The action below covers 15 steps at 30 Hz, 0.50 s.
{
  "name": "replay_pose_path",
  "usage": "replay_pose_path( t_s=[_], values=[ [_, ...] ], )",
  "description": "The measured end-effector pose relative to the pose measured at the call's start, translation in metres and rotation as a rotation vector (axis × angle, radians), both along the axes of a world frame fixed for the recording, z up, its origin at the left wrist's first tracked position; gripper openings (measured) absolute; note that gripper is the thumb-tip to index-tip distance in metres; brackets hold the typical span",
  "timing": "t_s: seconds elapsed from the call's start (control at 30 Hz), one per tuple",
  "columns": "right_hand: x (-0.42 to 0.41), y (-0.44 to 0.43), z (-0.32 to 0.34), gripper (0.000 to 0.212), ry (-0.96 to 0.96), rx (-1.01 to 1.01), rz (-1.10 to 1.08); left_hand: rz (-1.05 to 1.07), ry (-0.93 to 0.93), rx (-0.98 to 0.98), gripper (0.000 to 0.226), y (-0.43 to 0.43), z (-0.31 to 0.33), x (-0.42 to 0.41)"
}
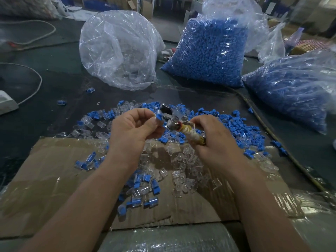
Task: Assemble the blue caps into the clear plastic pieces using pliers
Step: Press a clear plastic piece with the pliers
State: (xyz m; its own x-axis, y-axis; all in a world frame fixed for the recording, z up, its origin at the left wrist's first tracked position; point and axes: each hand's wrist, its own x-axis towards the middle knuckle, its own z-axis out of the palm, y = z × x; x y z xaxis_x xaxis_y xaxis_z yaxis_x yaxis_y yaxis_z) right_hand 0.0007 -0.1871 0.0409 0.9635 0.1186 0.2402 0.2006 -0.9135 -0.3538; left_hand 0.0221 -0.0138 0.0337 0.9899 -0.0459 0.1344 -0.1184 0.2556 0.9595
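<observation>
My left hand (131, 130) pinches a blue cap (159, 117) seated on a clear plastic piece, right at the metal jaws of the pliers (171, 115). My right hand (212, 135) grips the pliers' yellow taped handles (190, 132). Both hands hover above a mixed pile of loose blue caps (236, 122) and clear pieces (183, 160). Several finished pieces with blue caps (143, 190) lie on the cardboard sheet (54, 179) near my forearms.
Two clear bags packed with blue caps (209, 55) (294, 91) stand at the back right. A big, mostly empty clear bag (118, 50) is at the back centre. A white cord (34, 86) and a white object (6, 102) lie left; a cable (269, 131) runs along the right.
</observation>
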Motion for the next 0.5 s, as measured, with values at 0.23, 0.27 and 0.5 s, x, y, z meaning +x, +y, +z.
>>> replay_pose_path(
  t_s=[0.23, 0.27, 0.5],
  values=[
    [-0.0001, 0.0015, -0.0003, 0.031, 0.031, 0.011, 0.008, 0.01, -0.017, 0.029, 0.009, 0.0, 0.0016, -0.0013],
    [0.0, 0.0016, -0.0001, 0.03, 0.033, 0.011, 0.009, 0.009, -0.018, 0.029, 0.008, 0.0, 0.0021, -0.0015],
    [-0.001, 0.003, 0.0007, 0.028, 0.046, 0.011, 0.024, 0.041, -0.052, 0.098, 0.015, 0.0, 0.002, -0.0019]
  ],
)
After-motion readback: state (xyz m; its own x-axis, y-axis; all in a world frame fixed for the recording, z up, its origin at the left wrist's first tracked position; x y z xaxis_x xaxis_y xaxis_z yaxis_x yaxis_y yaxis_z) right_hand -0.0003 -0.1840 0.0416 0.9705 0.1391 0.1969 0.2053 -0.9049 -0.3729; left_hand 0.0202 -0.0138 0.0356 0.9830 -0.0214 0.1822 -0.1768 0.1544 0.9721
